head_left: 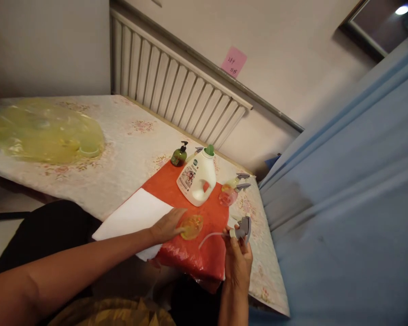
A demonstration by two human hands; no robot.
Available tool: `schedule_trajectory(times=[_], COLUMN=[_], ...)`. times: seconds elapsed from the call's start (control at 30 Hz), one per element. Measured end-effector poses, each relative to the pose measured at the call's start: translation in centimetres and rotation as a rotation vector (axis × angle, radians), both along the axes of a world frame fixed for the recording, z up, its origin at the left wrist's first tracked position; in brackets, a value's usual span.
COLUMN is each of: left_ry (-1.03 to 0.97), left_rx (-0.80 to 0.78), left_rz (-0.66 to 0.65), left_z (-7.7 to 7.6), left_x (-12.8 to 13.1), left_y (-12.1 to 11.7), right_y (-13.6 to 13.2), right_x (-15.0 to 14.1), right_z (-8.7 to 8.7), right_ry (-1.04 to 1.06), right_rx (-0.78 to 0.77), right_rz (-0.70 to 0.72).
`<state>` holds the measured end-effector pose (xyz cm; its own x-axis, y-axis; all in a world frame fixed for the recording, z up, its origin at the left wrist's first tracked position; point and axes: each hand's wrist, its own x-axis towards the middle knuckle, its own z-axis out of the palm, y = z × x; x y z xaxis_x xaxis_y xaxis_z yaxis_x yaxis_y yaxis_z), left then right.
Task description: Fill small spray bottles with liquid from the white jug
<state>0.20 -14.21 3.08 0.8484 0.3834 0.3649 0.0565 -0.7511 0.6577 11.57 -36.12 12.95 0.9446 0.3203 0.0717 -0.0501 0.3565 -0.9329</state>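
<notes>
A floral cloth covers the desk point(125, 149), and a red sheet point(166, 181) hangs over its near edge toward the right end, perhaps laid to catch drips. The person's hands are apart. The right hand point(238, 260), near the right edge, is closed round the collar of a grey sprayer point(245, 228), seemingly so that its tube point(211, 234) sticks out freely leftward. The left hand point(166, 226) has its thumb at a yellow bottle point(192, 227) on the sheet, probably to steady it; whether the fingers close on it I cannot tell. The bottle's mouth is hard to make out. A white board point(132, 215) lies partly under the left forearm.

Farther back stands a white jug point(201, 181), hiding most of another sprayer. Nearer the right edge, pink and yellowish spray bottles point(227, 194) overlap. A green pump bottle point(179, 156) stands toward the far edge. At the left end, a yellow bag point(44, 131) blurs its contents.
</notes>
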Motion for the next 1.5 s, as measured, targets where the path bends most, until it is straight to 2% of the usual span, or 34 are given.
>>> schedule_trajectory(times=[0.2,0.3,0.4,0.5,0.8,0.97,1.1,1.23,1.5], left_ry=[0.1,0.134,0.138,0.127,0.111,0.096,0.086,0.101,0.091], left_rx=[0.297,0.358,0.382,0.38,0.354,0.324,0.312,0.333,0.308], left_rz=[0.073,0.102,0.121,0.122,0.125,0.118,0.126,0.129,0.126], left_z=[0.3,-0.1,-0.3,-0.4,-0.6,-0.6,-0.8,-0.8,-0.7], left_x=[-2.4,-2.6,-2.5,-2.5,-2.6,-2.6,-2.5,-2.5,-2.6], left_y=[3.6,3.8,3.5,3.5,3.7,3.6,3.6,3.6,3.6], right_y=[2.3,3.6,4.7,5.3,5.7,5.9,6.0,6.2,6.6], right_x=[0.0,-0.1,-0.2,-0.2,0.2,0.7,0.7,0.5,0.6], right_z=[3.0,4.5,5.0,4.5,-0.2,-1.8,-2.2,-1.9,-1.7], right_ry=[-0.119,-0.194,-0.243,-0.274,-0.333,-0.4,-0.423,-0.447,-0.465], right_rx=[0.076,0.106,0.087,0.008,-0.301,-0.44,-0.494,-0.547,-0.548], right_rz=[-0.011,-0.024,-0.016,-0.002,0.203,0.27,0.292,0.299,0.322])
